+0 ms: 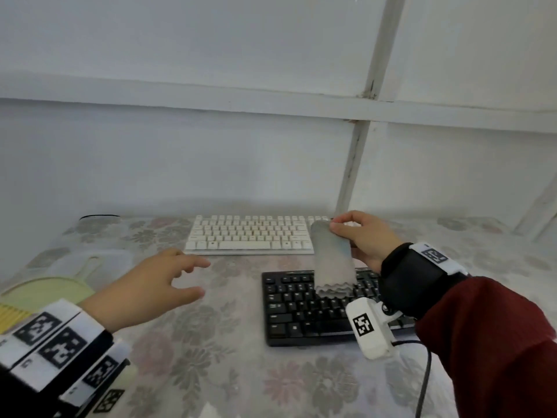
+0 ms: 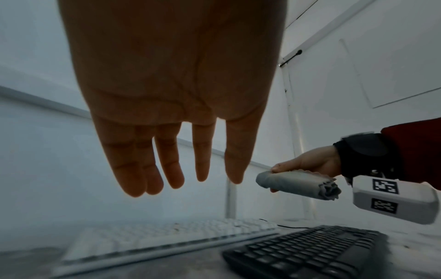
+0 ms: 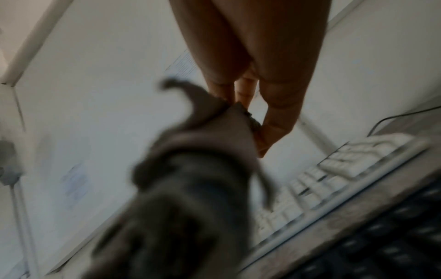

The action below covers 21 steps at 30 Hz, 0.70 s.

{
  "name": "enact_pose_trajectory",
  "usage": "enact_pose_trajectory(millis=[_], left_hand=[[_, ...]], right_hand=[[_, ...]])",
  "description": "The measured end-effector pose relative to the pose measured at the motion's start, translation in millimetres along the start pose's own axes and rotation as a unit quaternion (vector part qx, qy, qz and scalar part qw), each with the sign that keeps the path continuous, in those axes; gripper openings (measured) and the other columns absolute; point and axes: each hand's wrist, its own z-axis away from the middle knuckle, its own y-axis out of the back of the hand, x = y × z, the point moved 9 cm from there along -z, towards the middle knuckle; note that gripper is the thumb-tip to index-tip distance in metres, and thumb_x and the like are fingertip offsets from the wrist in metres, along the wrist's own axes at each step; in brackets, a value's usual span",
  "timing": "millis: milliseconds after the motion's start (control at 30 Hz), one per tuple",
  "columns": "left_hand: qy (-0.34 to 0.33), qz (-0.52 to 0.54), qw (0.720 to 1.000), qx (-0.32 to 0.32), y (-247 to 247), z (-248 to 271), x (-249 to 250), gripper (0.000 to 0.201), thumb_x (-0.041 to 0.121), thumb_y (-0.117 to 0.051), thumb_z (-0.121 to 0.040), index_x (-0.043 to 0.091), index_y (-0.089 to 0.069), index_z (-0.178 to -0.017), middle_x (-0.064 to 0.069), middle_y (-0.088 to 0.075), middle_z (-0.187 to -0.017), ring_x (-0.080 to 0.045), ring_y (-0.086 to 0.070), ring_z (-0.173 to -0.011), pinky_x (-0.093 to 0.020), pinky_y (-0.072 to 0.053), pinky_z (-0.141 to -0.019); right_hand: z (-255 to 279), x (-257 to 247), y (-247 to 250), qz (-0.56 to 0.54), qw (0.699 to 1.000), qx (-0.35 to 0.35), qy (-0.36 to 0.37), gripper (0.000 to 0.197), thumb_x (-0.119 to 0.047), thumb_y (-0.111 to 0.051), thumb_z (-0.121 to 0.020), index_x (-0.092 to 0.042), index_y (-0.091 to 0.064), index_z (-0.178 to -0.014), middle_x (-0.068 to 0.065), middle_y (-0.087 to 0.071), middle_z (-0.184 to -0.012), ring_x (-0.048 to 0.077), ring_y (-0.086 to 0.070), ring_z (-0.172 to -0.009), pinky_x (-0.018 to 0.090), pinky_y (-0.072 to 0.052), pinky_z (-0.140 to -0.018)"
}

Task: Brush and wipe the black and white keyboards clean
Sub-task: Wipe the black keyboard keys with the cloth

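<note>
the right hand [image 1: 366,239] pinches the top of a rolled grey cloth [image 1: 333,260] between thumb and fingers, holding it in the air so that it hangs down with its scalloped lower edge over the upper rows of the black keyboard [image 1: 313,309]. from the left wrist view the cloth [image 2: 298,186] shows as a loose roll with a bunched end, clear of the keys below it. in the right wrist view the cloth [image 3: 190,188] fills the foreground, blurred, with the fingertips [image 3: 269,130] pressed on its edge.

the left hand [image 1: 150,289] hovers above the table [image 1: 229,372], palm down, fingers spread and relaxed, holding nothing; the left wrist view shows its fingers [image 2: 167,160] straight and apart, hanging over the near edge of the white keyboard [image 2: 155,237].

the white keyboard [image 1: 250,235] lies toward the back of the table, parallel to the wall. the black keyboard lies nearer and to the right, apart from the white one, with a strip of floral tablecloth between them. at the left edge of the table lies a pale green dustpan [image 1: 51,289] with a yellow brush [image 1: 12,316] just beside it, both well apart from the keyboards. both wrists wear bands with black and white square markers, and a red sleeve [image 1: 488,351] covers the right forearm.
</note>
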Motion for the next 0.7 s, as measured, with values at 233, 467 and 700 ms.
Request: enact_pose_trajectory(millis=[233,467,700], left_hand=[[0.041,-0.019,0.994,-0.099,-73.3,-30.2,68.1,0.058,0.045,-0.061,-0.085,0.038,-0.035,-0.137,0.011,-0.044,-0.120,-0.005,-0.047,-0.108,-0.016,-0.038,-0.087],[0.112,0.005,0.975,-0.193,-123.1,-37.6,83.8,0.144,0.084,-0.065,-0.034,0.024,-0.004,-0.151,0.007,-0.021,-0.152,-0.010,-0.030,-0.135,-0.024,-0.029,-0.110],[0.127,0.021,0.973,-0.193,-130.4,-40.6,93.0,0.151,0.074,-0.057,-0.030,0.013,0.015,-0.148,0.008,0.000,-0.156,-0.008,-0.016,-0.141,-0.016,-0.020,-0.109]], right_hand=[[-13.4,25.8,92.4,0.057,0.996,-0.009,-0.061,0.025,0.009,-0.042,-0.092,-0.008,-0.055,-0.079,0.009,-0.052,-0.076,0.017,-0.049,-0.064,0.021,-0.048,-0.046],[-38.6,42.0,107.3,0.146,0.986,-0.030,-0.067,0.027,0.016,-0.038,-0.089,-0.005,-0.055,-0.081,0.010,-0.052,-0.079,0.019,-0.050,-0.067,0.028,-0.044,-0.056],[-52.3,52.7,71.1,0.386,0.917,-0.101,0.009,0.031,0.006,-0.040,-0.088,-0.018,-0.058,-0.082,0.001,-0.052,-0.092,0.016,-0.053,-0.079,0.024,-0.041,-0.068]])
